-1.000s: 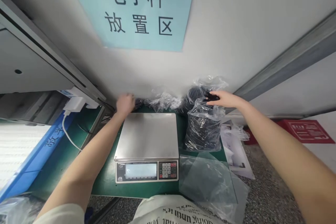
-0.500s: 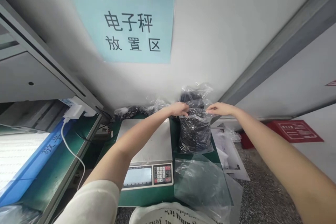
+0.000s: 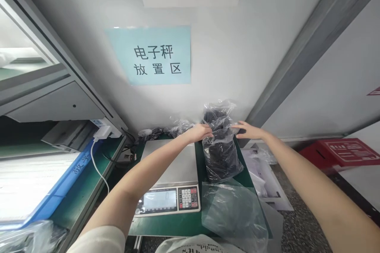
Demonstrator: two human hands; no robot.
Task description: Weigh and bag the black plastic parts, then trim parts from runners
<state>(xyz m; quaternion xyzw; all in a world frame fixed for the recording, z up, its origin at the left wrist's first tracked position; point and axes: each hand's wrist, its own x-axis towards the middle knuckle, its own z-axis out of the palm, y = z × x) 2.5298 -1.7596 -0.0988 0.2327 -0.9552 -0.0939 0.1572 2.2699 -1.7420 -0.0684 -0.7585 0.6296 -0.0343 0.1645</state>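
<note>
Bag (image 3: 222,162) of crinkled clear plastic

A green tabletop (image 3: 166,224) carries an electronic scale (image 3: 172,168), its display and keypad along the front edge. Right of the scale stands a clear bag of dark contents (image 3: 222,162); a second filled bag (image 3: 211,115) rises behind it, base hidden. Flat clear plastic (image 3: 234,211) covers the front right corner. Crumpled plastic (image 3: 178,126) lies along the back.
</note>
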